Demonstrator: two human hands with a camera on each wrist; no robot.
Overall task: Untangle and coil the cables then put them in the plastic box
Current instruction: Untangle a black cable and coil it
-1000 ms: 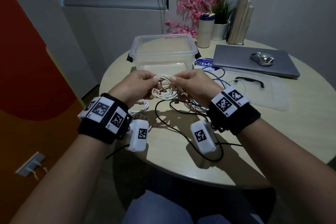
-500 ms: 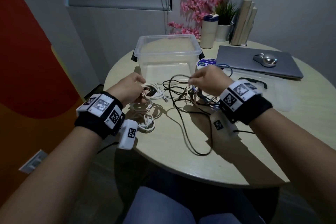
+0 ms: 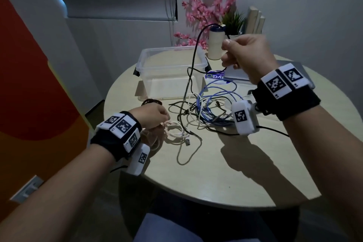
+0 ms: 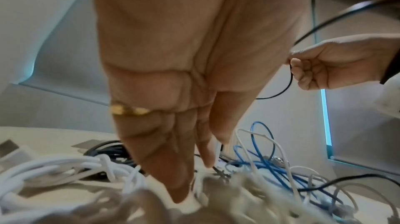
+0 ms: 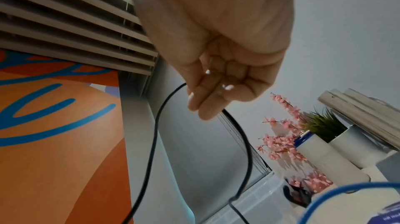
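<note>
Several tangled cables [image 3: 206,110] beside box [image 3: 153,59]

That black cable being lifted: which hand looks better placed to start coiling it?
Probably the right hand: it already pinches the black cable raised above the plastic box. The left hand is low on the table, its fingers on the white cables.

A round beige table [image 3: 225,173] carries tangled cables [image 3: 206,112], a clear plastic box [image 3: 149,68] and a laptop [image 3: 235,73].
</note>
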